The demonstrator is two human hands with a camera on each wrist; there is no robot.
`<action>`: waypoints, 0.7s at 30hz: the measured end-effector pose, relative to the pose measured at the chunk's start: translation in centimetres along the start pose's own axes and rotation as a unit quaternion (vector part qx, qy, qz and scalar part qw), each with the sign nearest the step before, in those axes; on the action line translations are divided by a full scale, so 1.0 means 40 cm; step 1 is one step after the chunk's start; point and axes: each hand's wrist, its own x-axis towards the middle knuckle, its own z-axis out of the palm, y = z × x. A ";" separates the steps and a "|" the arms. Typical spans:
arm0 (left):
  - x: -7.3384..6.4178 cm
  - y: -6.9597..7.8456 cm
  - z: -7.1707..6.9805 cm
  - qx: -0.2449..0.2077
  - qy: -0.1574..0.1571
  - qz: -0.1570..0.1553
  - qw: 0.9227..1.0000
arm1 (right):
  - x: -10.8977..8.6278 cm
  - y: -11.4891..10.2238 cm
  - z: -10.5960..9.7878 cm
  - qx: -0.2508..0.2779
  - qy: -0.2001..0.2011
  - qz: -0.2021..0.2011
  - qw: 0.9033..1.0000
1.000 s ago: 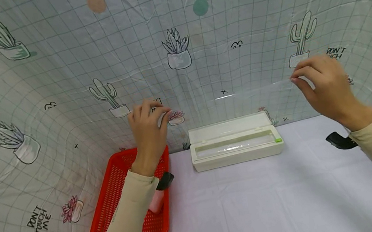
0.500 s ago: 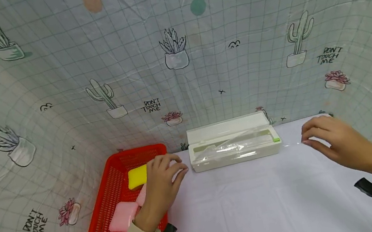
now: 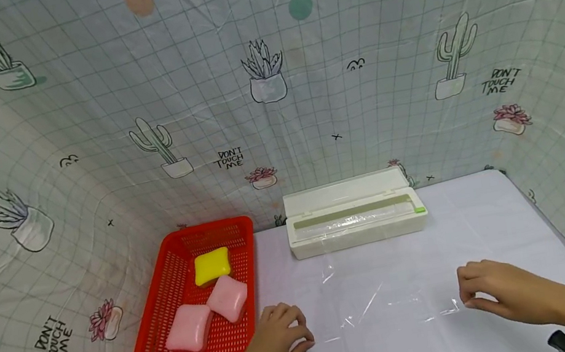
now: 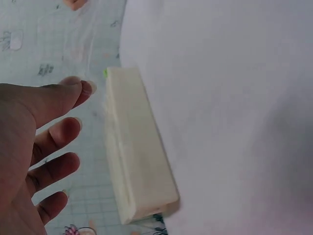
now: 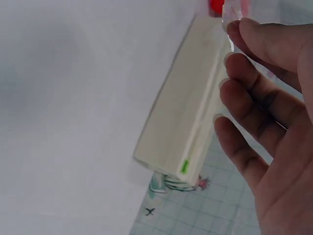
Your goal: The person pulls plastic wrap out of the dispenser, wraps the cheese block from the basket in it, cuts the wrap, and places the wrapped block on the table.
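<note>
A sheet of clear cling film [image 3: 372,310] stretches between my two hands over the white tablecloth, its creases catching the light. My left hand [image 3: 273,342] pinches its left corner between thumb and forefinger, close to the red basket. On the other side my right hand [image 3: 512,290] pinches the right corner; in the right wrist view the film [image 5: 231,14] runs out from that thumb and fingertip. Beyond the hands, at the back of the table, stands a white cling film dispenser [image 3: 360,236] with its lid up, a film roll inside and a green cutter slide at its right end.
The red plastic basket [image 3: 155,340] stands on the left with two pink blocks [image 3: 189,328] and a yellow block [image 3: 212,266] in it. A cactus-print curtain [image 3: 276,139] closes off the back and sides. White cloth [image 3: 491,216] covers the table.
Both hands have come down and toward me from above the dispenser, bringing the film low over the table. The basket's blocks, hidden by the left arm earlier, now show fully.
</note>
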 end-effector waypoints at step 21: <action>-0.040 -0.111 0.384 0.089 0.006 0.211 0.973 | -0.130 -0.045 0.210 0.072 -0.096 0.042 0.992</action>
